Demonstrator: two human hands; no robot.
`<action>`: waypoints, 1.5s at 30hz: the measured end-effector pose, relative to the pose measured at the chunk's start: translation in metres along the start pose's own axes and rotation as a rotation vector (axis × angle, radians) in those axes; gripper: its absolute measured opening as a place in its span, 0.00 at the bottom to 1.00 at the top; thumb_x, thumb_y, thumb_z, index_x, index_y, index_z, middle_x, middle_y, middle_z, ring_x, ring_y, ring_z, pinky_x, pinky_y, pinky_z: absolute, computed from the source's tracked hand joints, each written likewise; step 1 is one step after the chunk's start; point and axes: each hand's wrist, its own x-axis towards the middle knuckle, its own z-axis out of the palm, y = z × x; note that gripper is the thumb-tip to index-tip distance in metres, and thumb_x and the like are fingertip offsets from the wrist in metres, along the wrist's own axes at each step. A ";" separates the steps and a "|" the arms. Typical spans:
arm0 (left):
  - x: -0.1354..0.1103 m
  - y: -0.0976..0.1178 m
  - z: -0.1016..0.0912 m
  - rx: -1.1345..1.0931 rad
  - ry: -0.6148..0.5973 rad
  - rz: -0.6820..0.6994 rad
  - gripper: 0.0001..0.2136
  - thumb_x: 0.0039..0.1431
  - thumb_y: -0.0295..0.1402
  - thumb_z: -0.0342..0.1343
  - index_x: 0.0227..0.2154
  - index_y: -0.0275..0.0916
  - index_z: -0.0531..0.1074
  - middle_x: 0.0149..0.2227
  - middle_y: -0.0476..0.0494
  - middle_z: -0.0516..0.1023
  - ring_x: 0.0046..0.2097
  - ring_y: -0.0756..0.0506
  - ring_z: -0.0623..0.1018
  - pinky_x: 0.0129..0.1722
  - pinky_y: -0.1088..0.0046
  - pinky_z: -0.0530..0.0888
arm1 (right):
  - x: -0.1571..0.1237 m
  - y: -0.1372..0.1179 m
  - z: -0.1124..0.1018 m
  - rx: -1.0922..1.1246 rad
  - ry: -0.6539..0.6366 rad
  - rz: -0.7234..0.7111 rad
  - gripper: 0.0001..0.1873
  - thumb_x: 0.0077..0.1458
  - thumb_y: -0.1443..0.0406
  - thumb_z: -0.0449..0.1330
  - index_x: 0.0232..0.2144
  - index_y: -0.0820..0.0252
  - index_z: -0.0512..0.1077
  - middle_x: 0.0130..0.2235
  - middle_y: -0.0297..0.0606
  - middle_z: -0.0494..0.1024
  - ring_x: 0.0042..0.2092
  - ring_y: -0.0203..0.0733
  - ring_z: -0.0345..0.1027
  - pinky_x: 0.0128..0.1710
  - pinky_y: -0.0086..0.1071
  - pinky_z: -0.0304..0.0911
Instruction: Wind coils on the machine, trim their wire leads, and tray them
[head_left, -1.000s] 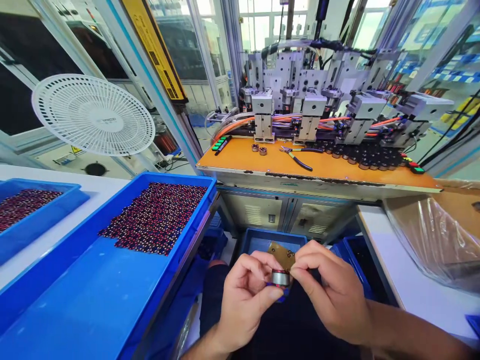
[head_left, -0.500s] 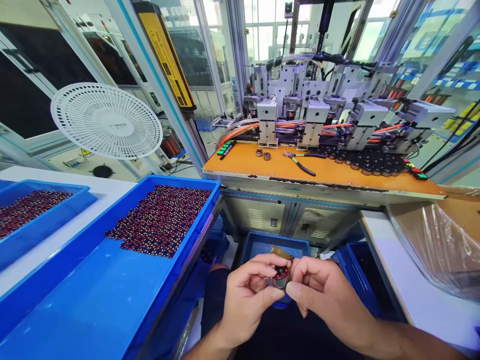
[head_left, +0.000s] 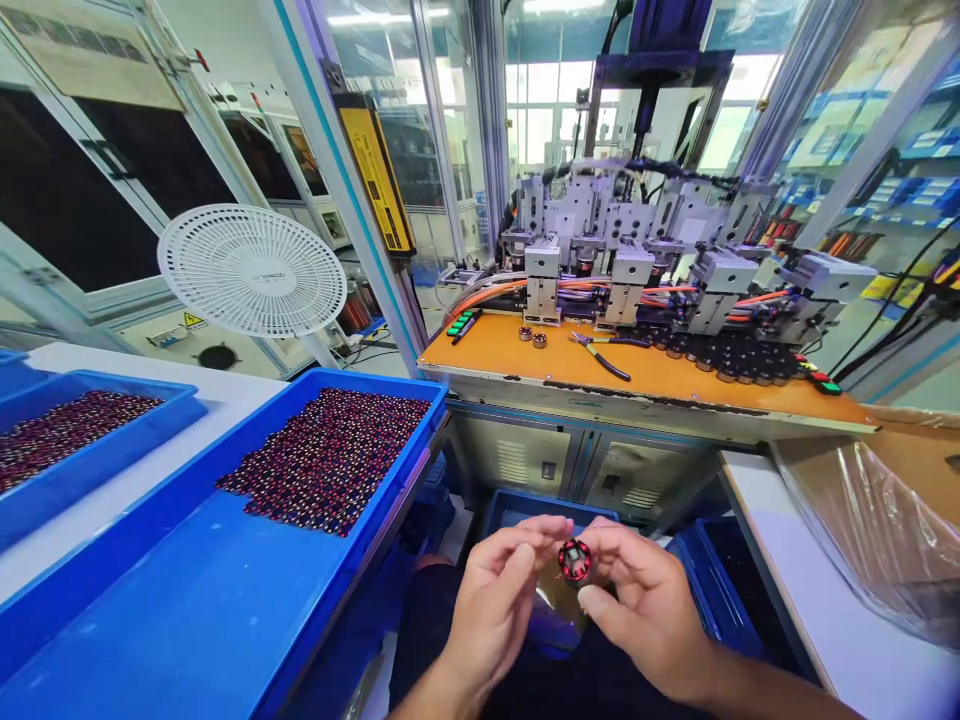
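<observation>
Between the thumb and fingers of my right hand [head_left: 649, 600] is a small round motor stator [head_left: 575, 562]. Its ring carries red windings around an open centre, which faces up toward me. Just to the left, my left hand [head_left: 499, 590] is held close beside the stator, fingers loosely stretched and thumb raised, with nothing visible in it. Whether its fingertips brush the stator I cannot tell. Below both hands sits a blue bin [head_left: 499, 510], partly covered by them.
To the left, a large blue tray [head_left: 172, 600] holds many wound stators [head_left: 337, 455], with another blue tray [head_left: 97, 455] beyond. Ahead, an orange bench [head_left: 495, 355] carries pliers [head_left: 604, 358], two stators [head_left: 532, 338], dark parts [head_left: 742, 358] and a winding machine [head_left: 630, 270]. A white fan [head_left: 251, 270] stands left.
My left hand has let go of the stator and drawn slightly aside, its fingers straightening. The stator is now in my right hand, turned with its open face up. The head view has tilted upward.
</observation>
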 end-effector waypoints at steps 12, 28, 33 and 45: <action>-0.031 0.020 0.011 0.909 -0.152 0.595 0.28 0.48 0.22 0.67 0.53 0.49 0.75 0.40 0.45 0.85 0.36 0.45 0.83 0.38 0.76 0.78 | 0.004 0.021 -0.038 -1.030 0.017 -0.865 0.11 0.58 0.72 0.60 0.44 0.65 0.72 0.31 0.42 0.81 0.32 0.44 0.77 0.31 0.36 0.76; -0.019 0.030 0.020 0.906 -0.212 0.443 0.17 0.53 0.24 0.65 0.45 0.46 0.79 0.43 0.44 0.85 0.44 0.44 0.82 0.46 0.71 0.77 | -0.001 -0.013 -0.020 -0.306 -0.051 -0.282 0.05 0.61 0.69 0.60 0.40 0.59 0.73 0.29 0.35 0.71 0.30 0.36 0.66 0.28 0.29 0.66; -0.020 0.026 0.020 0.547 -0.157 0.141 0.12 0.52 0.25 0.66 0.40 0.44 0.81 0.42 0.42 0.84 0.37 0.46 0.82 0.37 0.73 0.79 | -0.005 -0.013 -0.015 -0.291 0.007 -0.274 0.06 0.59 0.74 0.58 0.35 0.60 0.72 0.28 0.34 0.71 0.29 0.35 0.66 0.28 0.28 0.64; -0.018 0.023 0.015 0.517 -0.160 0.160 0.11 0.53 0.23 0.64 0.38 0.42 0.80 0.44 0.41 0.82 0.43 0.45 0.81 0.39 0.73 0.79 | -0.028 -0.005 -0.023 -0.299 0.241 -0.065 0.09 0.60 0.70 0.58 0.26 0.59 0.69 0.25 0.33 0.68 0.28 0.35 0.64 0.26 0.26 0.63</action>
